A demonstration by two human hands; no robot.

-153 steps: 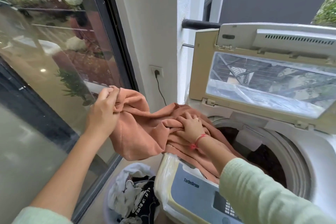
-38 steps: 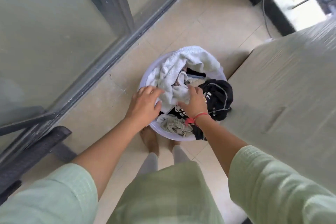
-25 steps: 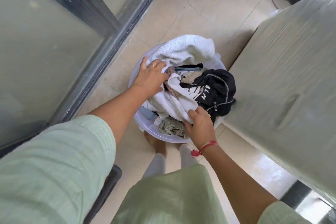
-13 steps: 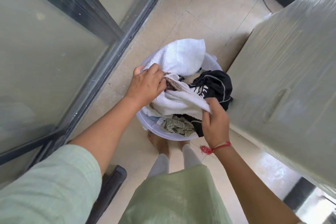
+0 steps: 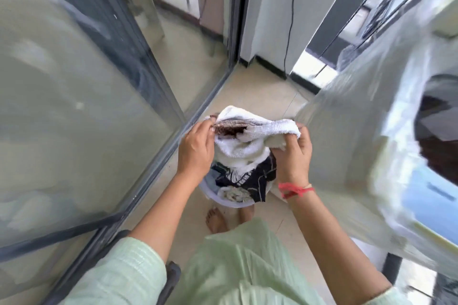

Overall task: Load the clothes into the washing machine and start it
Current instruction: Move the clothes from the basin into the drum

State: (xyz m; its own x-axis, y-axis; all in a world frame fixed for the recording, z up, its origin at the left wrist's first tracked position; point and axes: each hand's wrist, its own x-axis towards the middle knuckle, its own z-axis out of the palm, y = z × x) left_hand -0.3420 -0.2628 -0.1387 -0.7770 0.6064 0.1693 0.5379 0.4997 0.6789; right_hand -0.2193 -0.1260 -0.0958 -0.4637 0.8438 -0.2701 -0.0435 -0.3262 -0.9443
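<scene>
A white towel with a brown patterned cloth bundled in it hangs between my hands, above the laundry basin on the floor. My left hand grips the bundle's left edge. My right hand grips its right end, a red thread on the wrist. A black printed garment and a pale crumpled cloth lie in the basin below. The washing machine stands on the right, blurred, its dark drum opening showing.
A glass sliding door with a dark frame runs along the left. A black power cord hangs down the white wall behind. My bare feet stand on the tiled floor just in front of the basin.
Both hands have lifted the white towel bundle up out of the basin. The view has tilted up, so the machine's drum opening now shows on the right.
</scene>
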